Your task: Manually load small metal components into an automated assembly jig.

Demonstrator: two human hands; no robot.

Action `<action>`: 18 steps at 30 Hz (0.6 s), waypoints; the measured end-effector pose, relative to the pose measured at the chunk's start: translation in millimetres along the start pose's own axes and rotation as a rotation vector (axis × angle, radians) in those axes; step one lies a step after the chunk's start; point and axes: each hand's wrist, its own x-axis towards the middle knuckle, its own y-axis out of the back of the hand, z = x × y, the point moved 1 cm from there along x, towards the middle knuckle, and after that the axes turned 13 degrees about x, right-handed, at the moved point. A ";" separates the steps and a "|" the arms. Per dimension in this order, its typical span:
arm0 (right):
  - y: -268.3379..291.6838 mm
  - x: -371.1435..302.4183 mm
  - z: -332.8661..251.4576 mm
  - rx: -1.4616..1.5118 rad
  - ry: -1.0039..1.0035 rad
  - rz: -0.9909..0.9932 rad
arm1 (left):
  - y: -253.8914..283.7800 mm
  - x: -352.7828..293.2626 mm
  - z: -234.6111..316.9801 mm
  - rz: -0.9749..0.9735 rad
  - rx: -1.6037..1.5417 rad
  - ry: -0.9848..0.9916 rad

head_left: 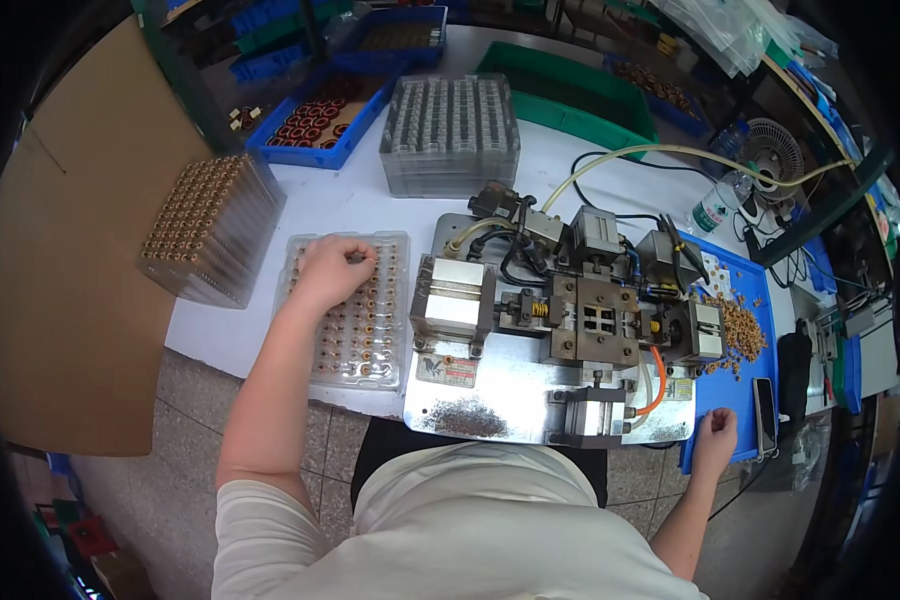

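Observation:
My left hand [335,268] is over the far part of a clear plastic tray [402,340], thumb and forefinger pinched together. What the pinch holds, if anything, is too small to make out. Rows of small copper-coloured coil parts [345,340] stand in the tray's pockets. My right hand [715,437] is at the near edge of a blue tray [755,425], its fingers curled closed; their contents are hidden. Farther back in that tray lies a loose heap of small copper-coloured parts [740,332]. Between my hands stands a metal clamping fixture [598,320] with several blocks around its centre.
A phone [765,415] lies beside my right hand. Stacked clear trays stand at the left [220,225] and at the back [450,135]. Behind are a blue bin [315,150] of red rings and a green bin [570,115]. A hose [690,150] arches over the table near a bottle [715,205].

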 end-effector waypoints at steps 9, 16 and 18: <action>0.4 2.1 5.7 0.050 0.008 0.025 | 2.4 -0.8 6.0 -0.055 0.001 0.032; -0.5 2.3 9.6 0.051 0.006 0.026 | 1.9 -7.9 0.3 0.010 0.009 0.016; 0.1 3.0 11.4 0.052 0.022 0.027 | -0.8 -13.8 -1.9 0.074 0.074 -0.081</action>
